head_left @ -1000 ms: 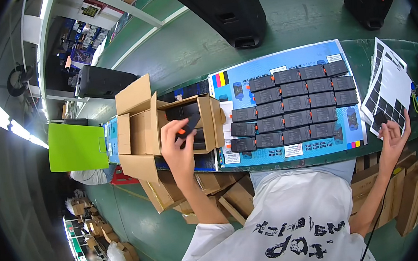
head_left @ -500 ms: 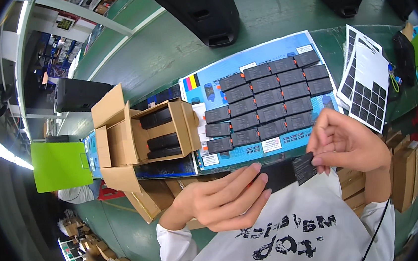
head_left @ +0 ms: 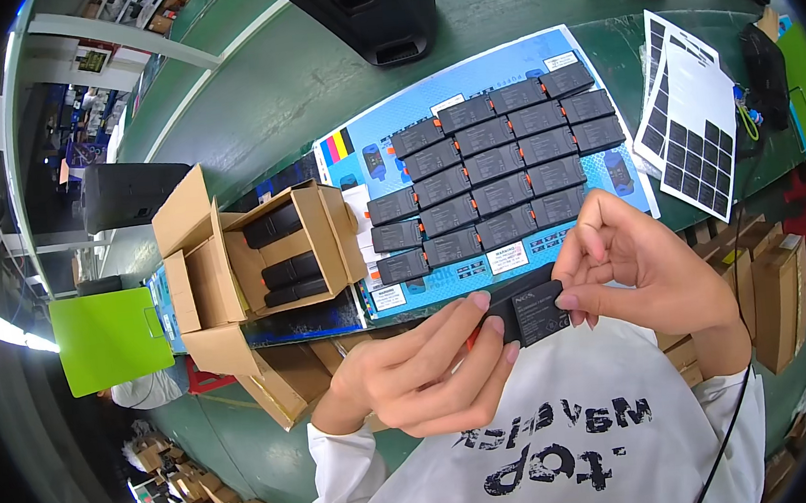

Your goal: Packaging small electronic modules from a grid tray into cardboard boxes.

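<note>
A black rectangular pack [head_left: 505, 308] with an orange bit at its left end is held in front of my shirt. My left hand [head_left: 423, 369] is closed around the pack's left part, fingers over its near face. My right hand [head_left: 649, 273] pinches the right edge of a black label [head_left: 541, 316] with pale print. The label overlaps the pack's right part; whether its whole back touches I cannot tell. Just beyond my hands, rows of similar black packs [head_left: 501, 193] with orange bits lie on a blue printed sheet [head_left: 358, 174].
An open cardboard box [head_left: 337, 243] with several black packs stands left of the sheet. Label sheets [head_left: 690, 131], partly used, lie at the right. Large black speaker-like cases [head_left: 373, 15] stand at the back. A dark cable [head_left: 738, 404] runs down by my right arm.
The label has moved left, from the pack's right end to over its face. My right hand has come closer to my left. The whole view has shifted slightly.
</note>
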{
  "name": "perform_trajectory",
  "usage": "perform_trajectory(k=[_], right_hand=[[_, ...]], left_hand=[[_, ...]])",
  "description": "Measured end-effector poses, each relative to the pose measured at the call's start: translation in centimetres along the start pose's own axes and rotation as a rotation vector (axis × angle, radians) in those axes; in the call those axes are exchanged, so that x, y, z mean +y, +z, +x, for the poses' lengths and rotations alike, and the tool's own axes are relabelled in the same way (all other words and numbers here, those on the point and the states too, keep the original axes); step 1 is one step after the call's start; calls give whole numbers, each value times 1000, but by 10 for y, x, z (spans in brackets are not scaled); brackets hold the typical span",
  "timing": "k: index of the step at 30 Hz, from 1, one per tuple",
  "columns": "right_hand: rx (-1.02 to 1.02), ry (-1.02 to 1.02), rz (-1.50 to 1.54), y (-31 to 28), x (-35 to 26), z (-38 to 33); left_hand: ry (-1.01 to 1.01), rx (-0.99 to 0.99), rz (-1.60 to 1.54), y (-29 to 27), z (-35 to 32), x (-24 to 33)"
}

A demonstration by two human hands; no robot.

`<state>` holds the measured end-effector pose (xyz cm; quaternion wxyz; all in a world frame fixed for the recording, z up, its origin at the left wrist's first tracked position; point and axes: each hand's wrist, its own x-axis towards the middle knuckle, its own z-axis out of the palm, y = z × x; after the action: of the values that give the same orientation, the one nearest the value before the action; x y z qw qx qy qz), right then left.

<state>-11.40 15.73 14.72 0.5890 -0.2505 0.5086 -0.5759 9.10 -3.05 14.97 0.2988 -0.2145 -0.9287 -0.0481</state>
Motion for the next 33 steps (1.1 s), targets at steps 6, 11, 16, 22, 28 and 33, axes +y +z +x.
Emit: perform_trajectory(k=[6, 11, 16, 22, 28, 33], right_hand=[[45, -58, -37, 2, 4, -1], [47, -52, -17, 2, 3, -1], [55, -65, -45, 2, 3, -1], [42, -62, -57, 1, 2, 0], [76, -102, -149, 2, 8, 2], [95, -132, -405, 4, 9, -3]], left_hand=[[28, 10, 35, 5, 0, 0], [25, 29, 16, 7, -1, 1], [19, 25, 6, 7, 0, 1], [38, 0, 23, 7, 0, 0], [55, -30, 58, 11, 2, 0], [161, -46, 111, 24, -1, 0]])
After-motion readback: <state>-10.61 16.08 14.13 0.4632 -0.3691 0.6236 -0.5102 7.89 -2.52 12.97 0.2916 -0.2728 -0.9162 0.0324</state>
